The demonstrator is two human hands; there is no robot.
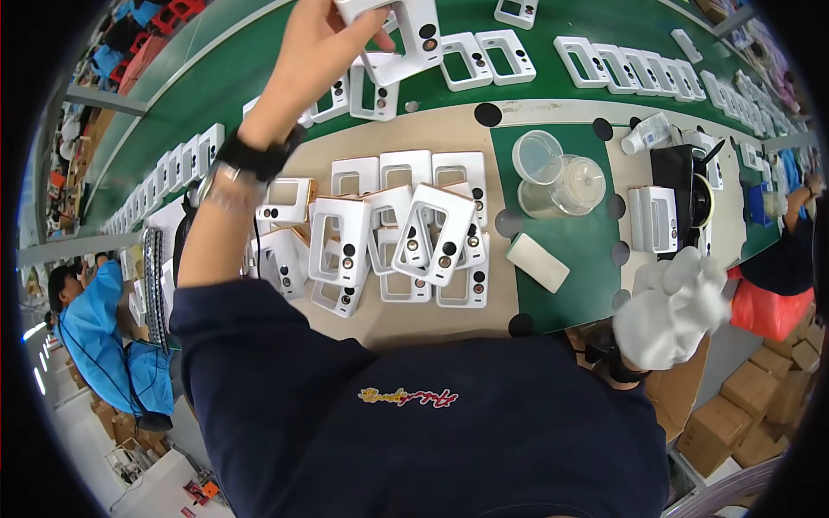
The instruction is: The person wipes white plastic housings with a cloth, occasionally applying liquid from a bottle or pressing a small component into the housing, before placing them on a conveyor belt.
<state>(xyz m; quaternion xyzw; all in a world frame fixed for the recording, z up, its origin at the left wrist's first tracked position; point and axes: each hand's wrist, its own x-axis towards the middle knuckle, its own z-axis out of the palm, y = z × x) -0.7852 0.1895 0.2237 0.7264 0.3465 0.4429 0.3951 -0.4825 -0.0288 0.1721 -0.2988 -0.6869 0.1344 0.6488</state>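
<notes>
My left hand (315, 47) is raised at the top of the view, above the green conveyor belt. Its fingers are closed on a white plastic housing (421, 65) with a large rectangular opening and two dark round spots. My right hand (669, 306), covered in white, is at the right by the table's near edge; its fingers are blurred and cannot be made out. Between my arms, a pile of similar white housings (436, 233) lies on the beige tabletop (380, 324), several overlapping at angles.
Rows of white housings (580, 62) stand along the green conveyor belt (449, 17). Right of the pile are a clear jar (577, 186), its round lid (536, 157), a whitish block (537, 262) and a white bottle (648, 134). Cardboard boxes (721, 432) are at lower right; a person in blue (112, 337) is left.
</notes>
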